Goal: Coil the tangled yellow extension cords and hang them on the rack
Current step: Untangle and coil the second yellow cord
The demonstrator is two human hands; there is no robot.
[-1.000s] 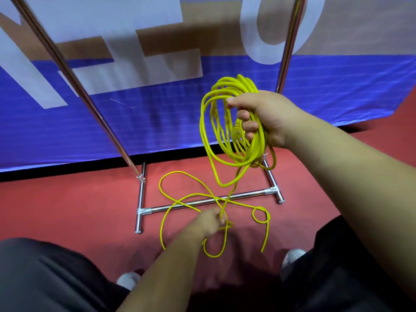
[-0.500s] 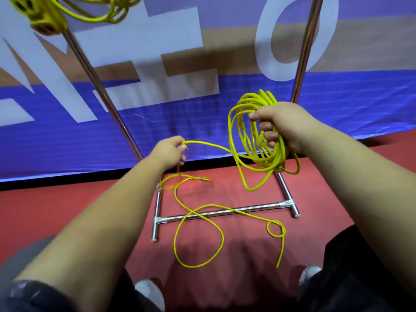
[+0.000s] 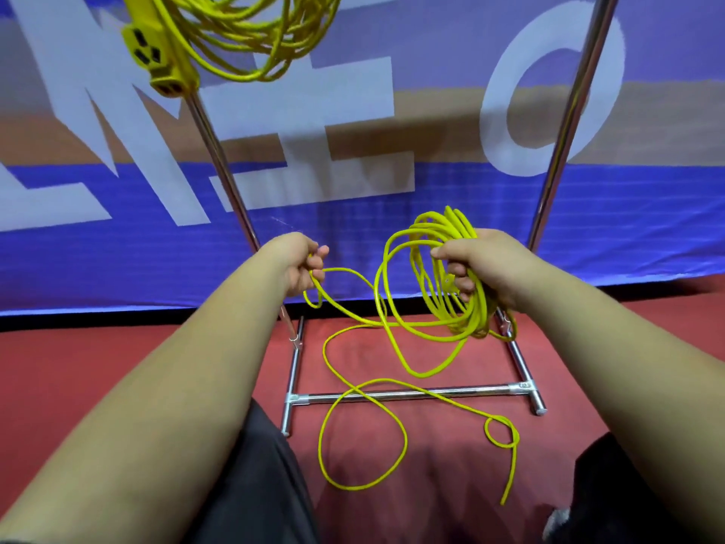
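**Extension cord (image 3: 475,306) half gathered at the rack (image 3: 565,123)**

On my remote feed from the head camera I look down along two bare forearms reaching toward the foot of the rack. The right hand (image 3: 486,265) has fingers and thumb curled round the gathered loops (image 3: 447,225) of the yellow extension cord. It holds the bundle up in the air, just in front of the rack's right upright.

The left hand (image 3: 302,265) is level with it and a little apart. Its fingers are curled in, gripping a single strand that runs across to the bundle, and a short bight droops below that fist.

From the bundle the loose tail (image 3: 320,437) drops to the red floor (image 3: 98,367) and lies across the base crossbar (image 3: 470,389). It sweeps a wide loop between the person's legs, then curls into a small loop (image 3: 486,429) on the right. Its free end (image 3: 504,500) lies close to a light shoe (image 3: 559,520). I cannot tell whether that end carries a plug.

At the top left of my view a second yellow cord (image 3: 243,41) hangs in a coil. Its yellow multi-outlet block (image 3: 161,53) dangles in front of the left upright (image 3: 223,166). The top of the frame cuts off whatever carries it.

Behind the rack stands a blue banner (image 3: 392,237) with large white letters. Dark trousers (image 3: 266,484) fill the bottom edge.
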